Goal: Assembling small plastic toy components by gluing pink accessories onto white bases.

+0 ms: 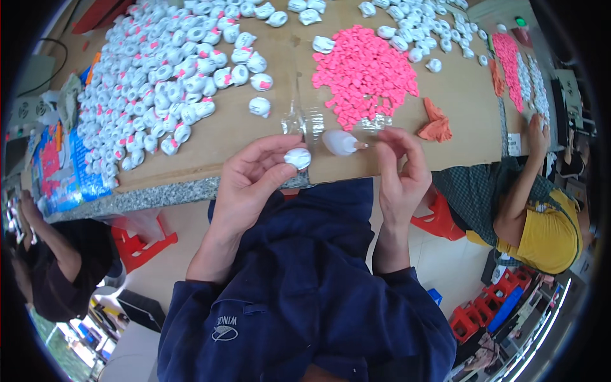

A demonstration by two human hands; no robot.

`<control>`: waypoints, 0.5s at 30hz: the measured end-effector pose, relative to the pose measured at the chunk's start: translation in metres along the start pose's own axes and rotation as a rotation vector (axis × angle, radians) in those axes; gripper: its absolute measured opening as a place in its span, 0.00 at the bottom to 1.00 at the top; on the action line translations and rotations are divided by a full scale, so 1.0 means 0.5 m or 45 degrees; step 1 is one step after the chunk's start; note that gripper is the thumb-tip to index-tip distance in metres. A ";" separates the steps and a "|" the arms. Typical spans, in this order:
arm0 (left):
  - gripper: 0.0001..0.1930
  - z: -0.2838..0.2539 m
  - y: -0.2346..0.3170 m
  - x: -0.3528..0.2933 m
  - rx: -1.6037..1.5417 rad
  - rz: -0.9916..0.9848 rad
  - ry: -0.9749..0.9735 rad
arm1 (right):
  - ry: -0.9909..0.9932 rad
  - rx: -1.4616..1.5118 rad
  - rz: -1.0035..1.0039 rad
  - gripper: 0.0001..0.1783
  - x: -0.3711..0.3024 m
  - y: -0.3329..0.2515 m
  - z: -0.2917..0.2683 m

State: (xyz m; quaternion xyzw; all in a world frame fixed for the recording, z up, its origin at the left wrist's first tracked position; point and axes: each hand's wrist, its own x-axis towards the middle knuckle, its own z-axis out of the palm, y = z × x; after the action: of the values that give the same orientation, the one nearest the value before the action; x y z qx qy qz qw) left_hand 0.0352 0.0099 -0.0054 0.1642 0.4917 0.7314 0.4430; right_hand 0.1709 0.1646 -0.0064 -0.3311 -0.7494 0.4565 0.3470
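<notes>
My left hand (251, 181) pinches a small white rounded piece (298, 158) between thumb and fingers, just over the table's near edge. To its right is a whitish squeeze bottle (339, 142) with a narrow tip pointing at my right hand (402, 169). The thumb and bent fingers of that hand are drawn together close to the tip; anything between them is too small to make out. Beyond the bottle lies a heap of small pink pieces (366, 73). Many white rounded pieces (165, 83), several with pink bits on them, spread over the left side.
Brown cardboard (471, 137) covers the granite-edged table (191, 190). An orange-red crumpled scrap (435, 121) lies right of the pink heap. More white pieces (439, 28) are at the far right. Co-workers sit on both sides, one in a yellow top (550, 232), near red stools (137, 239).
</notes>
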 end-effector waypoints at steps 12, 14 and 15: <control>0.14 0.015 -0.005 -0.007 -0.034 -0.170 -0.058 | -0.008 -0.614 -0.333 0.06 0.060 0.013 0.009; 0.14 0.019 -0.009 -0.005 -0.068 -0.185 -0.079 | 0.014 -0.676 -0.374 0.05 0.055 0.013 0.003; 0.14 0.020 -0.011 -0.007 -0.066 -0.185 -0.071 | 0.008 -0.671 -0.374 0.05 0.048 0.008 0.003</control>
State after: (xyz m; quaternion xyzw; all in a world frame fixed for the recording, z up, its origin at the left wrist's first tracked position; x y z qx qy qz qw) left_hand 0.0467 0.0136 -0.0048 0.1369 0.4705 0.7049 0.5128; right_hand 0.1577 0.1848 -0.0051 -0.2994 -0.8807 0.1903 0.3138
